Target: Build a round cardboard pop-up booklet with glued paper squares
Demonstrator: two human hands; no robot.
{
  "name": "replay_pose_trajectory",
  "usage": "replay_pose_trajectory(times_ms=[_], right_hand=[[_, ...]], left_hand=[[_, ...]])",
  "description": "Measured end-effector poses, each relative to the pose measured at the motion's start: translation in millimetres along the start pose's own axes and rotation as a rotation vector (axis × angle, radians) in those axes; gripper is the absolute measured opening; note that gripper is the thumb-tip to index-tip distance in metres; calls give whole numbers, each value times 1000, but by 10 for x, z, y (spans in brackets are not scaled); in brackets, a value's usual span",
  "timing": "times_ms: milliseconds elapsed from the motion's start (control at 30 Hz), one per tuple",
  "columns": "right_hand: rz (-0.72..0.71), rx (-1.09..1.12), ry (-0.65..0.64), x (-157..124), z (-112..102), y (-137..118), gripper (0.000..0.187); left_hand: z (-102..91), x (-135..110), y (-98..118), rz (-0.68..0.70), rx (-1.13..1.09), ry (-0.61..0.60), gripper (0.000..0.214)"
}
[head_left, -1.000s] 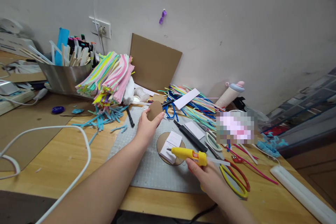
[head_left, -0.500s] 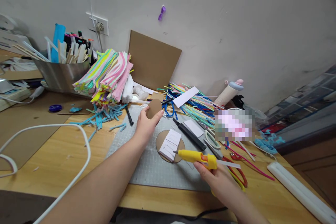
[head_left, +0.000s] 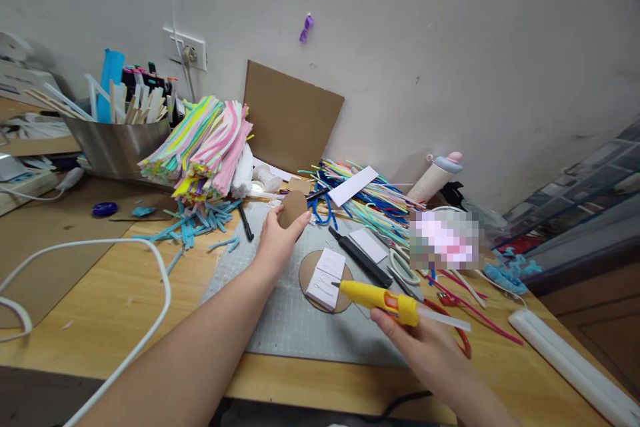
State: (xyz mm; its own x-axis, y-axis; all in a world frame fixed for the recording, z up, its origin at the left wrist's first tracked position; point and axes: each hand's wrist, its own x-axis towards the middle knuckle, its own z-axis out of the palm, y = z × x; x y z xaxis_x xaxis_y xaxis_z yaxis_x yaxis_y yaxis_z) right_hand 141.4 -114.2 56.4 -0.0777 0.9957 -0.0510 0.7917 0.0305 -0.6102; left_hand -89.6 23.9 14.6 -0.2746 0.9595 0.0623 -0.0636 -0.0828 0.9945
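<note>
My left hand (head_left: 280, 238) grips a small brown cardboard disc (head_left: 292, 208) between thumb and fingers, above the far part of the grey cutting mat (head_left: 280, 330). My right hand (head_left: 417, 340) is wrapped round a yellow hot glue gun (head_left: 377, 298), with a pale glue stick (head_left: 444, 317) poking out of its back end. The gun's dark nozzle points left, over or close to a white paper block (head_left: 326, 278) with thin lines and small loops on it. Beneath that block lies a larger round cardboard piece (head_left: 307, 268), flat on the mat.
A black pen-like tool (head_left: 363, 259) and white-handled scissors (head_left: 404, 267) lie right of the disc. Behind are pipe cleaner bundles (head_left: 215, 147) and a cardboard sheet (head_left: 293, 117) against the wall. A white cable (head_left: 167, 280) loops at left; a white bar (head_left: 565, 360) lies at right.
My right hand has shifted the glue gun slightly to the right and tilted it a little, its back end lower. My left hand stays nearly where it was with the small disc.
</note>
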Motion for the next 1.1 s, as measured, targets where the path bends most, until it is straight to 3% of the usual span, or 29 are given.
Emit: replay_pose_trajectory(times_ms=[167, 433, 667, 967, 1100], right_hand=[[26, 140, -106, 76, 131, -101, 44], [36, 148, -133, 158, 219, -122, 44], [124, 43, -97, 70, 86, -38, 45], [94, 73, -133, -6, 23, 75, 43], [85, -24, -163, -9, -8, 27, 45]], left_hand=[[8, -2, 13, -40, -15, 21, 69], [6, -2, -7, -53, -34, 24, 68], [1, -6, 1, -62, -30, 23, 71], [4, 6, -14, -56, -33, 19, 69], [4, 9, -14, -51, -32, 17, 69]])
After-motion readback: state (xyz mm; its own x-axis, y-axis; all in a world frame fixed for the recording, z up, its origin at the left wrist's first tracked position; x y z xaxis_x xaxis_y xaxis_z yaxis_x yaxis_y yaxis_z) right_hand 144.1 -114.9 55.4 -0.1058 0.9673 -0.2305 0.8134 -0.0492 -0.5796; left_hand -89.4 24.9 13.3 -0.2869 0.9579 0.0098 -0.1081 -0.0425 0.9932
